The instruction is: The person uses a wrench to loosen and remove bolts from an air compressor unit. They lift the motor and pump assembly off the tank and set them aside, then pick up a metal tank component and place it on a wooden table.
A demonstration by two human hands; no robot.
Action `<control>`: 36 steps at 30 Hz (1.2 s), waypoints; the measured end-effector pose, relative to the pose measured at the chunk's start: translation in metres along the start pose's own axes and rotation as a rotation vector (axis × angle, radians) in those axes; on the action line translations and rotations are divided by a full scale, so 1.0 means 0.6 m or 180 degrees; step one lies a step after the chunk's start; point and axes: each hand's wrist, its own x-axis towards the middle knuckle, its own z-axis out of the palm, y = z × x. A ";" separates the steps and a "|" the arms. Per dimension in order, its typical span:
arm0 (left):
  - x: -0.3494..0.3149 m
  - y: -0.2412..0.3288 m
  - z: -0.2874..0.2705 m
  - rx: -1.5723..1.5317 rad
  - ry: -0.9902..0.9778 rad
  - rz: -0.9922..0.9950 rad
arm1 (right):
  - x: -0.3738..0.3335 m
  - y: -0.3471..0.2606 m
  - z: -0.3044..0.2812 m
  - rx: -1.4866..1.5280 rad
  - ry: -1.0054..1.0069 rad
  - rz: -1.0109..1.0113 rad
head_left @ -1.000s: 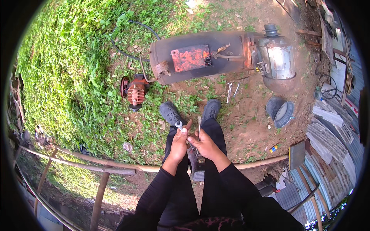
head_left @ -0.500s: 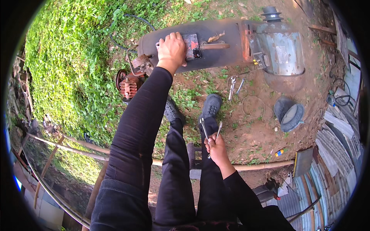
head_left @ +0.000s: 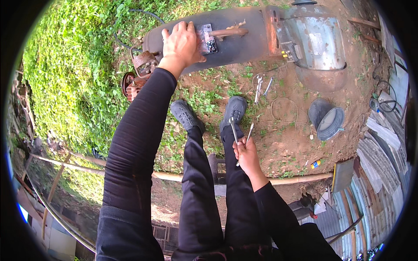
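Note:
A long dark metal tank (head_left: 244, 45) lies on its side across the ground ahead of me. On its upper side is a flat, paint-worn plate (head_left: 208, 40) with a rusty curved pipe (head_left: 228, 32) at its right. My left hand (head_left: 180, 45) lies over the left part of this plate, its fingers apart and the thumb out to the right. What is beneath the palm is hidden. Low in front of my right leg, my right hand (head_left: 247, 154) is closed round two metal wrenches (head_left: 234, 130), whose upper ends spread apart.
A rusty finned compressor pump (head_left: 132, 90) sits at the tank's left end, a weathered blue-grey motor housing (head_left: 317, 43) at its right. Wrenches (head_left: 258, 89) lie on the soil beyond my shoes. A tipped dark bucket (head_left: 321, 117) is right; a bamboo pole (head_left: 300, 178) crosses nearer me.
The view has shifted, so the tank sits farther left and higher. My left hand stays at the plate with its fingers more spread. The right hand keeps hold of the wrenches.

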 end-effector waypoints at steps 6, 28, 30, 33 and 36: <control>-0.043 0.081 -0.050 -0.3712 0.1611 0.1025 | 0.004 0.026 0.011 0.0140 0.0073 -0.0215; -0.025 0.147 -0.070 -0.3902 0.1211 0.0642 | 0.009 0.017 0.002 0.0146 0.0300 -0.0032; -0.022 0.148 -0.079 -0.3165 0.1235 0.0638 | 0.003 0.015 0.006 0.0107 0.0282 -0.0056; -0.027 0.171 -0.085 -0.3355 0.1208 0.0206 | -0.010 0.022 0.008 0.0130 0.0272 -0.0062; -0.028 0.177 -0.087 -0.3412 0.1112 0.0073 | -0.028 0.037 0.006 0.0150 0.0233 -0.0047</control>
